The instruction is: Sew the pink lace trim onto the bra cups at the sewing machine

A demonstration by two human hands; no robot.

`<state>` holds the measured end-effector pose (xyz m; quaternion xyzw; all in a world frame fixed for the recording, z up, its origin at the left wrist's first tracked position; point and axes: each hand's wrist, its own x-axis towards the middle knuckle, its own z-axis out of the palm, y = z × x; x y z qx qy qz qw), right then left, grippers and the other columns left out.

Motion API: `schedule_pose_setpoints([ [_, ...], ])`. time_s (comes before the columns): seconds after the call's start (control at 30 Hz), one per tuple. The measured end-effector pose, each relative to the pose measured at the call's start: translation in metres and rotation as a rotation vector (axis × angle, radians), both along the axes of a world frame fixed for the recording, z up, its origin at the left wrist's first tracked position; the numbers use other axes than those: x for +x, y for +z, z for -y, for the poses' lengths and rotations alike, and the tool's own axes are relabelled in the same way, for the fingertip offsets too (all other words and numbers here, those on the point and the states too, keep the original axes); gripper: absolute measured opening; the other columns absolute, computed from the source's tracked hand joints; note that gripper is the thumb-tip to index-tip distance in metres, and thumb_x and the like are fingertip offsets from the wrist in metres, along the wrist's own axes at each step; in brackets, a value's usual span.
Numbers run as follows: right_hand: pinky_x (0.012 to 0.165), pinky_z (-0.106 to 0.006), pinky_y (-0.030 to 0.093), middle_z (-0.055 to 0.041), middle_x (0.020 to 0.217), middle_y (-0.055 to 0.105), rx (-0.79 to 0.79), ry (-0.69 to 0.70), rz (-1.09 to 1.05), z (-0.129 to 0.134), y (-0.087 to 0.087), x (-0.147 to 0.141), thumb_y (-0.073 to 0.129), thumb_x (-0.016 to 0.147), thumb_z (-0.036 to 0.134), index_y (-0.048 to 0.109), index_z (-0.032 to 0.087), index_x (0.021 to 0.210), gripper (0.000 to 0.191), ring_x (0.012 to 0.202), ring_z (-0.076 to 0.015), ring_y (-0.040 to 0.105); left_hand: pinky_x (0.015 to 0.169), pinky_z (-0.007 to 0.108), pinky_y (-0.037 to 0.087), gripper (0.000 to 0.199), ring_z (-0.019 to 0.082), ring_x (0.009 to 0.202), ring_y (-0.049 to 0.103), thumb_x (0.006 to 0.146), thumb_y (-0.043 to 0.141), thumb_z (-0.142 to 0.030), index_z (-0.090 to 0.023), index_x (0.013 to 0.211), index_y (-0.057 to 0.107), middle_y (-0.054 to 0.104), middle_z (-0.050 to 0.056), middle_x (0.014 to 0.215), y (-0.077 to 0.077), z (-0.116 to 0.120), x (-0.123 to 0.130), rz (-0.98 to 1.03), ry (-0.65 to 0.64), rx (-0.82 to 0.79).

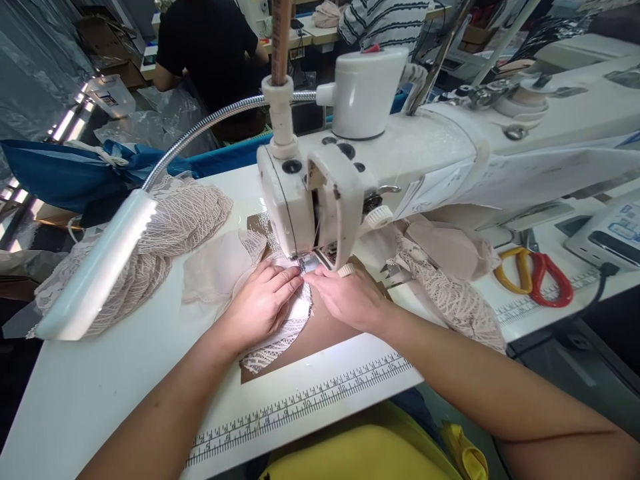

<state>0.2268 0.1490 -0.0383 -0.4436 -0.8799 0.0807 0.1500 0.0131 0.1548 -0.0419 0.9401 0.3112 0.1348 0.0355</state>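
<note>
A white sewing machine (290,200) stands before me, its presser foot (311,262) down by the fabric. A pale lace fabric piece (280,343) lies under it, patterned at the lower edge. My left hand (263,300) rests flat on this piece, fingertips just left of the foot. My right hand (347,293) has its fingers curled in, pinching the edge of the fabric right in front of the foot. The needle and the exact stitching spot are hidden. Sheer beige fabric (215,263) spreads out beside my left hand.
Lace pieces are heaped (185,213) at the left, under a lamp (100,267) on a bent metal neck. More lace (460,300) and red-and-yellow-handled scissors (550,280) lie to the right. A ruler strip (300,403) runs along the table's front. Two people sit beyond.
</note>
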Motion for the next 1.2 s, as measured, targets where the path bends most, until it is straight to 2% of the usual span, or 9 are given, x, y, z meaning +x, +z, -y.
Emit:
schedule_pose_setpoints([
  [0.33,0.057,-0.026,0.030,-0.0040,0.078,0.059,-0.007,-0.017,0.026,0.000,0.001,-0.002,0.045,0.090,0.014,0.069,0.017,0.095,0.025,0.063,-0.0134,0.041,0.100,0.054,0.040,0.035,0.027,0.108,0.057,0.092,0.045,-0.013,-0.017,0.124,0.059,0.062,0.013,0.125,-0.001,-0.004,0.000,0.065,-0.020,-0.064],
  [0.5,0.058,-0.025,0.030,-0.0040,0.078,0.058,-0.012,0.024,-0.031,-0.001,-0.002,0.001,0.045,0.089,0.011,0.070,0.016,0.096,0.027,0.064,-0.0132,0.041,0.098,0.052,0.041,0.034,0.027,0.109,0.056,0.092,0.045,-0.014,-0.015,0.123,0.059,0.063,0.013,0.125,-0.002,-0.007,-0.002,0.074,-0.037,-0.057],
  [0.73,0.059,-0.025,0.032,-0.0042,0.076,0.057,-0.043,0.048,-0.057,-0.002,-0.002,0.002,0.044,0.089,0.011,0.071,0.015,0.098,0.028,0.066,-0.0136,0.044,0.094,0.050,0.044,0.035,0.028,0.106,0.055,0.091,0.045,-0.013,-0.015,0.122,0.059,0.065,0.013,0.120,-0.003,-0.011,-0.004,0.084,0.013,-0.038],
  [1.07,0.062,-0.026,0.037,-0.0058,0.084,0.063,0.004,0.021,-0.068,-0.003,-0.006,0.002,0.044,0.088,0.012,0.071,0.018,0.104,0.031,0.068,-0.0151,0.049,0.101,0.055,0.037,0.037,0.031,0.114,0.051,0.094,0.042,-0.026,-0.013,0.126,0.056,0.059,0.016,0.127,0.002,-0.009,-0.007,-0.029,0.114,-0.064],
  [1.2,0.066,-0.027,0.039,-0.0061,0.086,0.066,0.004,0.036,-0.113,-0.002,-0.005,0.004,0.046,0.086,0.011,0.071,0.017,0.102,0.030,0.074,-0.0165,0.054,0.103,0.051,0.037,0.041,0.031,0.121,0.047,0.094,0.044,-0.032,-0.012,0.129,0.052,0.052,0.017,0.134,0.008,-0.004,-0.014,0.053,0.124,-0.151],
])
